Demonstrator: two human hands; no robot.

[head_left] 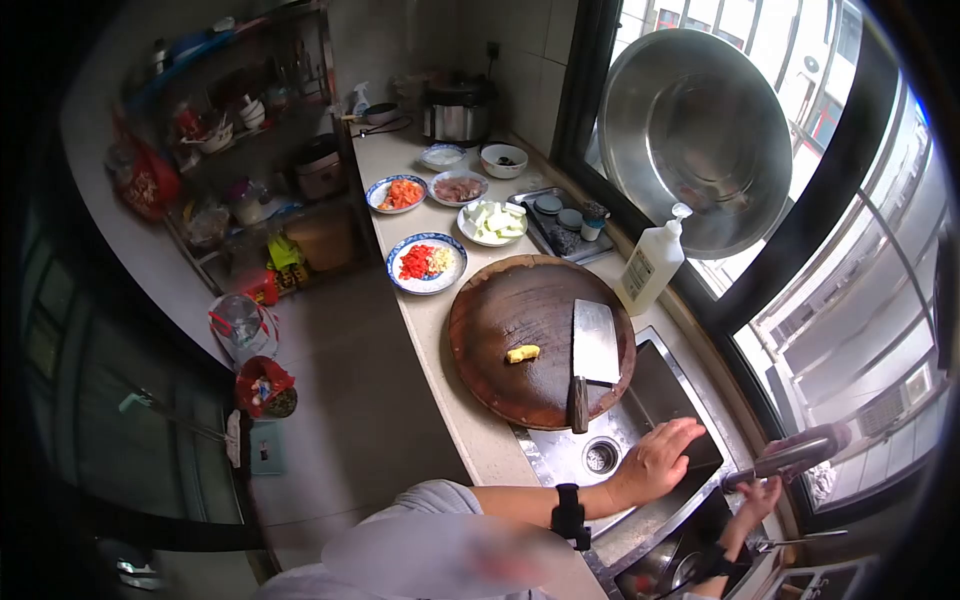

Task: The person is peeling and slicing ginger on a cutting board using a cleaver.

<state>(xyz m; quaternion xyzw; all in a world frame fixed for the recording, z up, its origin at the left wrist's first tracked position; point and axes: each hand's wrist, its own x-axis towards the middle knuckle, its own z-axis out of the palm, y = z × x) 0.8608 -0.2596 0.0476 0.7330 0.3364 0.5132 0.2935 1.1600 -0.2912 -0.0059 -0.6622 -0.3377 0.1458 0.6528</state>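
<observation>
My left hand (655, 464) is over the sink (628, 408), its fingers stretched out and nothing in it; a black band is on the wrist. My right hand (757, 500) is right beside the faucet (785, 462), fingers apart; whether it touches the faucet is unclear. A round wooden chopping board (500, 310) overlaps the sink's edge. On it lie a cleaver (595, 342), handle toward me, and a yellow piece of food (522, 354) that looks like peeled ginger.
Plates of chopped red and pale pieces (426, 290), orange pieces (396, 208), meat (458, 203) and green-white chunks (493, 241) stand behind the board. A white pump bottle (653, 262) and a large metal basin (697, 140) are by the window.
</observation>
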